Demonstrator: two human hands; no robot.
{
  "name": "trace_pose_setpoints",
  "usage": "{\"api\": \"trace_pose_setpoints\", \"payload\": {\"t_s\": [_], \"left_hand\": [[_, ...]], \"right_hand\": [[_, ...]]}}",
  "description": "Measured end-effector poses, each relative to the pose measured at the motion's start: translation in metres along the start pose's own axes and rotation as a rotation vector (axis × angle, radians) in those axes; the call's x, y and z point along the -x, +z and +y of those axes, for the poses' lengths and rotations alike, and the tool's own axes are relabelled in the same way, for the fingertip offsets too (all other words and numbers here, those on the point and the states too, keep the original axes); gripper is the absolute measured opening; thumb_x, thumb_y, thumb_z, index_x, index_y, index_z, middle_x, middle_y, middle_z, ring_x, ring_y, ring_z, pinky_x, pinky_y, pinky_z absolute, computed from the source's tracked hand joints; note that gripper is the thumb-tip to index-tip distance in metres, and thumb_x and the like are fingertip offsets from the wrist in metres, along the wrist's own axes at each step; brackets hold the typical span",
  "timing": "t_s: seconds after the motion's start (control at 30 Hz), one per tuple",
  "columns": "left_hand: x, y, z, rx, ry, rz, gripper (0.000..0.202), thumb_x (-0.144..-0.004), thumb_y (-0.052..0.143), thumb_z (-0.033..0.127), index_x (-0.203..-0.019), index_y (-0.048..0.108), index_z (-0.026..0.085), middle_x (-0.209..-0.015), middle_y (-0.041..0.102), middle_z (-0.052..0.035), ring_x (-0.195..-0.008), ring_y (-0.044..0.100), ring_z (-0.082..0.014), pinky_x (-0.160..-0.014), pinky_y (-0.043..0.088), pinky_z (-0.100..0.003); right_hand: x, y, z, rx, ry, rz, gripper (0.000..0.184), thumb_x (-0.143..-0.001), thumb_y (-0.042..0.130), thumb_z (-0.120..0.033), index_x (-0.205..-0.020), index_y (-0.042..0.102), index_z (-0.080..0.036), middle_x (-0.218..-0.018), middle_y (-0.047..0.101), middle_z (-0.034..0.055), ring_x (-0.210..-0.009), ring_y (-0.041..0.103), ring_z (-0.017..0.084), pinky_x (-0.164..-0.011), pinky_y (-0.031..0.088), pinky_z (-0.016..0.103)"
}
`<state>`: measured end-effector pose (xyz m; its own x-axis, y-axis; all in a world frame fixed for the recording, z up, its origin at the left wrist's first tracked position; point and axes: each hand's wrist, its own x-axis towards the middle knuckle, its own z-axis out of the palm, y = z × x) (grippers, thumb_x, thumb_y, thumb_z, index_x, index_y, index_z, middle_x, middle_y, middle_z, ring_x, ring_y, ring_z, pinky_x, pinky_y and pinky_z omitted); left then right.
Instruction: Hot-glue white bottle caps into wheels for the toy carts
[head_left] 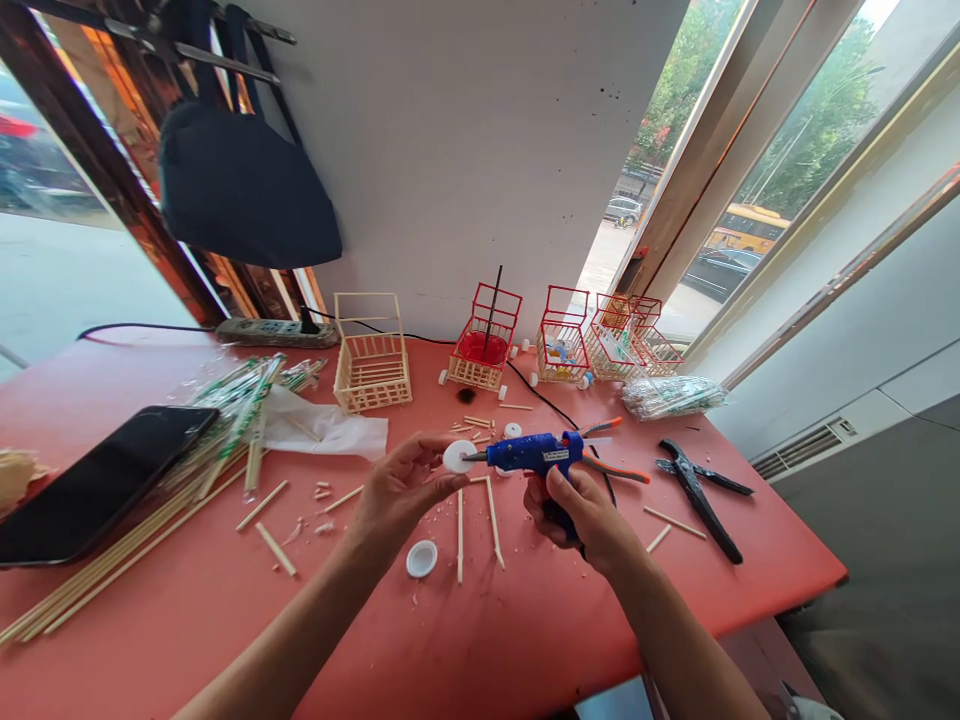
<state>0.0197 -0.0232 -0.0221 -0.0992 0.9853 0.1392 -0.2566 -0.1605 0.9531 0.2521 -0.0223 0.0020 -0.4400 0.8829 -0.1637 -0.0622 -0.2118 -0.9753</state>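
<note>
My left hand (401, 488) pinches a small white plastic cap (459, 456) above the red table (225, 620). My right hand (577, 512) grips the handle of a blue glue gun (536, 452), whose nozzle tip touches the cap. A second white cap (421, 558) lies on the table just below my left hand, and another (513, 430) sits behind the gun. Cut wooden sticks (493, 520) are scattered under both hands.
A bare wooden stick cart (372, 355) and several red-painted carts (484, 345) stand along the wall. Black cutters (697, 490) and orange-handled pliers (611, 465) lie to the right. At the left are a black phone (97, 480), long chopsticks (150, 530) and a power strip (274, 332).
</note>
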Motion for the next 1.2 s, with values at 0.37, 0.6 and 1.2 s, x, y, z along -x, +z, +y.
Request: {"api": "trace_pose_setpoints", "payload": {"t_s": [0.37,0.6,1.2], "left_hand": [[0.003,0.004,-0.001,0.040,-0.017,0.011,0.042,-0.065,0.098,0.040,-0.095,0.077,0.020,-0.102,0.082,-0.0078,-0.106,0.074,-0.0275,-0.099,0.057,-0.040],[-0.003,-0.004,-0.002,0.019,-0.022,-0.016,0.043,-0.066,0.098,0.042,-0.095,0.075,0.019,-0.097,0.080,-0.0077,-0.097,0.075,-0.0251,-0.086,0.059,-0.034],[0.005,0.010,-0.008,-0.128,0.051,-0.094,0.028,-0.069,0.091,0.029,-0.084,0.068,0.022,-0.080,0.070,-0.0006,-0.081,0.072,-0.0203,-0.081,0.060,-0.033]], "right_hand": [[0.001,0.003,-0.001,-0.021,0.009,-0.005,0.064,-0.082,0.070,-0.080,-0.079,0.052,-0.019,-0.072,0.051,-0.0034,-0.044,0.036,0.004,-0.042,0.017,0.021],[0.001,0.000,0.000,-0.003,0.017,-0.019,0.064,-0.083,0.069,-0.081,-0.079,0.052,-0.019,-0.069,0.050,-0.0038,-0.043,0.034,0.004,-0.042,0.014,0.021],[-0.002,0.011,0.000,0.372,-0.326,0.415,0.032,-0.077,0.085,-0.049,-0.082,0.071,-0.021,-0.084,0.070,0.0059,-0.069,0.055,0.019,-0.064,0.048,0.032]]}}
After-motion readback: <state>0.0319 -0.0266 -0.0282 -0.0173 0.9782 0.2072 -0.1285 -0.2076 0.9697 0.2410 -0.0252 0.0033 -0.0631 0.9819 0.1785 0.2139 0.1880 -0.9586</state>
